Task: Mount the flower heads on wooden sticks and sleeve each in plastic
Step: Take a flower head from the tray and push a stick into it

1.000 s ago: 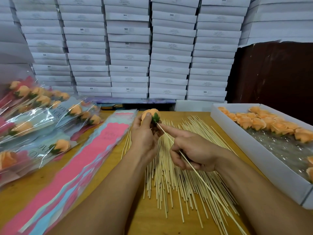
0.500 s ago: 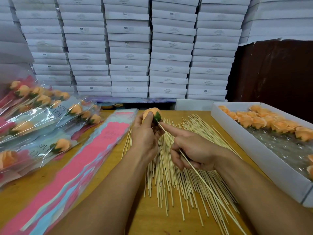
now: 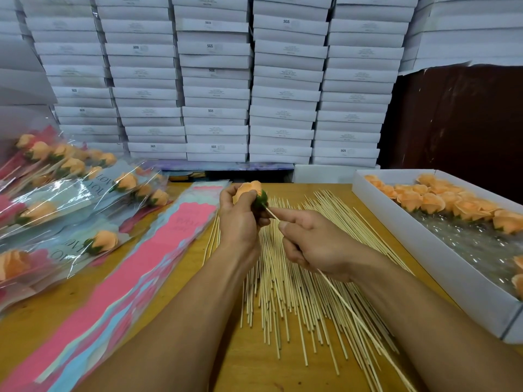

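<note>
My left hand grips an orange flower head with a green base, held above the far part of the table. My right hand pinches a wooden stick whose tip meets the green base of the flower; the stick runs back past my right wrist toward the near right. Under both hands lies a spread pile of wooden sticks. A stack of pink and blue plastic sleeves lies to the left of the pile.
Sleeved flowers on sticks are heaped at the left. A white box with loose orange flower heads stands at the right. Stacked white cartons form a wall behind the wooden table.
The flower head and both hands have stayed almost in place. My right hand has slid a little closer to the flower along the stick.
</note>
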